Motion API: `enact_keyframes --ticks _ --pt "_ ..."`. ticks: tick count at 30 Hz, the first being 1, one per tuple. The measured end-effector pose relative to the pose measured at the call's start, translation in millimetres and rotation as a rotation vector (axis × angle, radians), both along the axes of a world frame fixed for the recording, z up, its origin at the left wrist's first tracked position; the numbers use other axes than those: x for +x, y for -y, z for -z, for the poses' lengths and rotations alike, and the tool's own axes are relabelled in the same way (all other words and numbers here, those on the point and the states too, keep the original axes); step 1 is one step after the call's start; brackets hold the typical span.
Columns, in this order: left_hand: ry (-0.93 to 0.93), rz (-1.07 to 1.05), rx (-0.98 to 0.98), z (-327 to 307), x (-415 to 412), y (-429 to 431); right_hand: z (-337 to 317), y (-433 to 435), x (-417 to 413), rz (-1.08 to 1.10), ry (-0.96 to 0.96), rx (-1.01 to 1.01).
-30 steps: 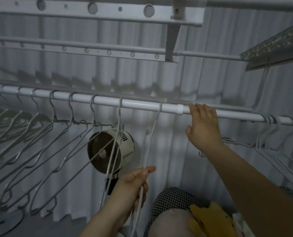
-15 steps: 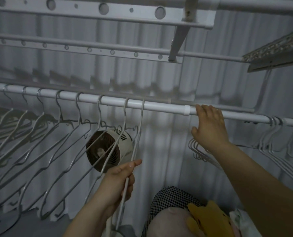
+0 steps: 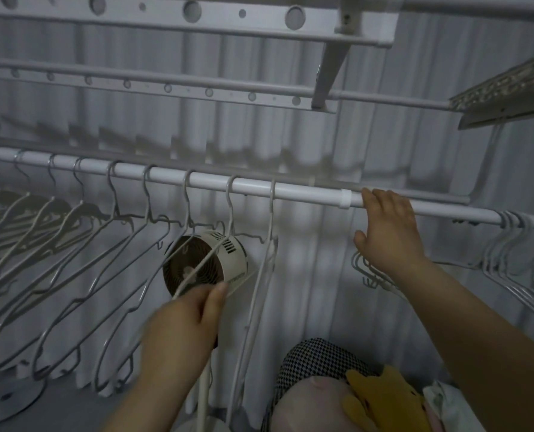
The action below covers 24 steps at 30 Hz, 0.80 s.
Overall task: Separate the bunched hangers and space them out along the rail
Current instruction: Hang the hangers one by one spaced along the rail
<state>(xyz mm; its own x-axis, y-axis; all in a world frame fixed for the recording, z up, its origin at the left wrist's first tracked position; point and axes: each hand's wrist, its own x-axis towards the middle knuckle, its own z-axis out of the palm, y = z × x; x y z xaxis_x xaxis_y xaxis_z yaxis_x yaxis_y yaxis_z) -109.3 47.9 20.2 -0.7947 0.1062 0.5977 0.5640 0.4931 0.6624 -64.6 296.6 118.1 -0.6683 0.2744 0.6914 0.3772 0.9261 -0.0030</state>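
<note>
Your left hand (image 3: 181,325) has slid its hanger (image 3: 271,213) leftward along the rail (image 3: 306,194), closer to the spaced row. The rail spans the view. A row of hangers (image 3: 113,244) hangs evenly apart along its left stretch, and a tight bunch (image 3: 508,241) sits far right. Your right hand (image 3: 387,232) rests on the rail between them with its fingers laid over it, grasping nothing. Your blurred left hand grasps the hanger's wire before the fan (image 3: 203,263).
</note>
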Motion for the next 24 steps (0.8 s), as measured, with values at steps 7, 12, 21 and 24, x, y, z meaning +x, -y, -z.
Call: enact_keyframes --ticks 7,12,21,24 --pt "-0.404 -0.363 -0.194 -8 -34 23 1 3 -3 -0.014 -0.014 0.010" --pt "-0.064 -0.373 -0.273 -11 -52 34 1 3 -5 -0.019 -0.018 0.019" --pt "0.031 -0.279 -0.391 -9 -57 29 3 2 -8 -0.015 -0.032 0.018" --pt "0.106 -0.147 -0.353 -6 -59 23 3 1 -8 -0.009 -0.033 0.012"
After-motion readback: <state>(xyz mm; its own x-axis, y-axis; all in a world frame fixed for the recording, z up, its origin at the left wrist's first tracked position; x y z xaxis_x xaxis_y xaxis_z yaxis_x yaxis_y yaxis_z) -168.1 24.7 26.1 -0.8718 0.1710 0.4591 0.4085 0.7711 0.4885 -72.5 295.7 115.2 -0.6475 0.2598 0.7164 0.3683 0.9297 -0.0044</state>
